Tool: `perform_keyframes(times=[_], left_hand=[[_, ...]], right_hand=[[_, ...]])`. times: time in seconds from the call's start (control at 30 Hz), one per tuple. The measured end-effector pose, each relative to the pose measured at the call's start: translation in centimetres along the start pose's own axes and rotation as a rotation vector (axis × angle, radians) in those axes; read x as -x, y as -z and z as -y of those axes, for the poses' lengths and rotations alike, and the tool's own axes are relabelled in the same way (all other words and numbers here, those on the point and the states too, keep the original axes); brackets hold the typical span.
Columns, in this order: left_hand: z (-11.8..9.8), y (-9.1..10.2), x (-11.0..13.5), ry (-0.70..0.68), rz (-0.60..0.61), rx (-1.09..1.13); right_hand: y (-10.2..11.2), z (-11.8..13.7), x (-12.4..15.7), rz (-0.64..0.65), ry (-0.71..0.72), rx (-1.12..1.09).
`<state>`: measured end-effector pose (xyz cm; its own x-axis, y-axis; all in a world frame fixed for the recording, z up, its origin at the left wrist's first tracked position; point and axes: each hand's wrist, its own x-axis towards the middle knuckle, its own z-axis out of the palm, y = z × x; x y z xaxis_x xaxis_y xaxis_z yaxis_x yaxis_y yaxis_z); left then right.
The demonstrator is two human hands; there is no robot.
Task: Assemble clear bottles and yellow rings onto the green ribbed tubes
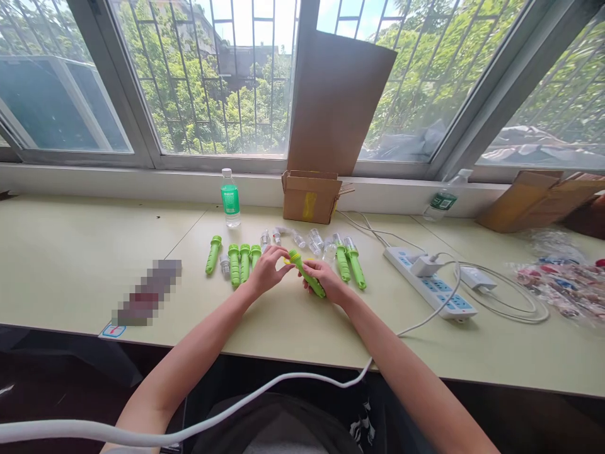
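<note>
My right hand (325, 277) is wrapped round a green plastic handle (306, 273) that tilts up to the left over the pale table (70, 258). My left hand (268, 270) pinches at the handle's top end, fingers together; something small and yellow shows there. To the left lie several green handles (234, 261) in a row. Right of my hands lie two green handles with clear caps (350, 258). Behind them are several small clear plastic parts (302, 239).
A green-labelled water bottle (230, 198) and an open cardboard box (311, 197) stand at the back by the window sill. A white power strip (432, 282) with plugs and cables lies to the right. Bagged items (562, 280) lie at far right. A white cable (236, 403) crosses my lap.
</note>
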<state>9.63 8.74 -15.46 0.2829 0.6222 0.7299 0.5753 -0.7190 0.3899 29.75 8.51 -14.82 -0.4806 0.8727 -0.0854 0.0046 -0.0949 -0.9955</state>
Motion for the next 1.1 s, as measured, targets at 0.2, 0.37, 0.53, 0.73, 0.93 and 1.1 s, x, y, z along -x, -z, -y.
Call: perform_keyframes(times=[0.2,0.37,0.53,0.73,0.93,1.1], left_hand=[[-0.63,-0.99,0.57,-0.029,0.067,-0.069],[-0.87,-0.75,0.38,0.005,0.035,-0.035],[-0.76,-0.52,0.23,0.001,0.007,-0.035],[-0.90,-0.77,0.41,0.001,-0.026,-0.068],[-0.83,-0.86,0.42,0.031,-0.042,-0.071],[-0.91,-0.97,0.36,0.051,-0.073,-0.083]], right_hand=[[-0.20,0.22,0.19,-0.005,0.018,0.014],[-0.26,0.13,0.10,-0.035,0.034,0.011],[-0.41,0.11,0.03,-0.047,0.044,0.023],[-0.48,0.27,0.12,-0.047,0.045,0.022],[-0.32,0.04,0.03,-0.043,0.050,0.024],[-0.12,-0.33,-0.15,-0.048,0.041,0.034]])
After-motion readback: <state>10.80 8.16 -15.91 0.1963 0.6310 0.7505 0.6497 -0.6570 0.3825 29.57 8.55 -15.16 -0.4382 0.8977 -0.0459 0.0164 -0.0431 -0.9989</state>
